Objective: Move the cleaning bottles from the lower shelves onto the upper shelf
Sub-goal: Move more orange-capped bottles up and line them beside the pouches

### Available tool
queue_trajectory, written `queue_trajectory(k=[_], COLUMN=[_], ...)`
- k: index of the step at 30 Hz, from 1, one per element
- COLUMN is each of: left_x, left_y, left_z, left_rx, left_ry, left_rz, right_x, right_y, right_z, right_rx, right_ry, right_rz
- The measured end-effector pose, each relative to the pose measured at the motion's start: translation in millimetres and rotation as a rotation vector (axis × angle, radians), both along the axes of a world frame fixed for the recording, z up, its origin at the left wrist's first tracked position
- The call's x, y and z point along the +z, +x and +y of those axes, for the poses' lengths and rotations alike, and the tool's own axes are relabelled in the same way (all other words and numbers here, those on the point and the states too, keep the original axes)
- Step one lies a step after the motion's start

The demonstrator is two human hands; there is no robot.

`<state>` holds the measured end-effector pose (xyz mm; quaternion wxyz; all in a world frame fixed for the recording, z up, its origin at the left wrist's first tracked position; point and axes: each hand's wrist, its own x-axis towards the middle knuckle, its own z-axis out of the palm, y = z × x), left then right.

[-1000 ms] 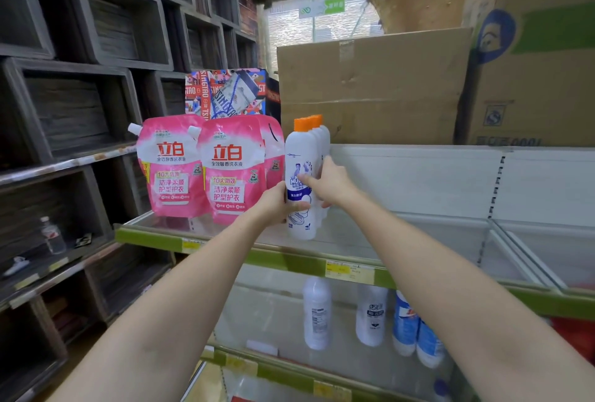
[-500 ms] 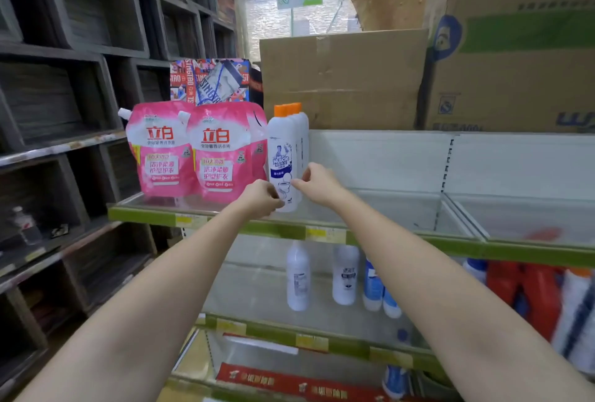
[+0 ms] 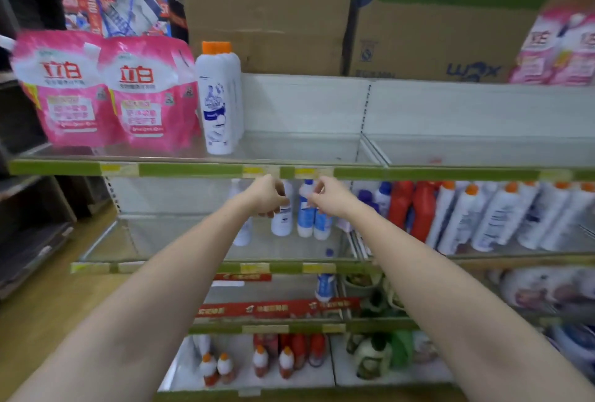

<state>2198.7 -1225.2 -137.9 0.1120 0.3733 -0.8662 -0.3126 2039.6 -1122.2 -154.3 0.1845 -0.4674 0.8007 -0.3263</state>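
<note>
Presently: upper shelf, green-edged, bears white orange-capped bottles upright beside pink pouches. Lower shelf: white and blue-labelled bottles, upright. Left hand and right hand, fingers loosely curled, empty, before them.

Glossy pink plastic pouches; matt cardboard box.

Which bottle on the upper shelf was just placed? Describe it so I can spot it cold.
Find the upper shelf with the green front strip, below the cardboard boxes. Right of the pink detergent pouches stands a short row of bottles; the front one is the white bottle. It is the only kind there with an orange cap and a blue label.
</note>
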Motion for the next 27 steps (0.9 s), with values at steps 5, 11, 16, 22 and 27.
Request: queue_trajectory(k=[5, 11, 16, 22, 27], left_x=[-21.2, -46.2, -64.4, -74.7, -79.5], left_y=[-41.5, -82.4, -122.1, -202.6, -292.2], left_z=[26.8, 51.3, 71.1, 95.1, 118.5], left_rx=[-0.082, -0.141, -0.229, -0.292, -0.327], left_ry=[-0.032, -0.072, -0.063, -0.054, -0.068], left_rz=[-0.041, -0.059, -0.044, -0.065, -0.078], right_x=[-27.9, -52.2, -74.1, -95.7, -109.9], right_y=[-29.7, -66.5, -114.7, -195.1, -273.9], right_z=[55.2, 91.3, 108.9, 123.9, 145.2], right_rx=[-0.095, -0.137, -0.212, -0.292, -0.339], right_ry=[0.062, 0.118, 0.069, 0.070, 0.085], right_rz=[0.014, -0.008, -0.027, -0.029, -0.041])
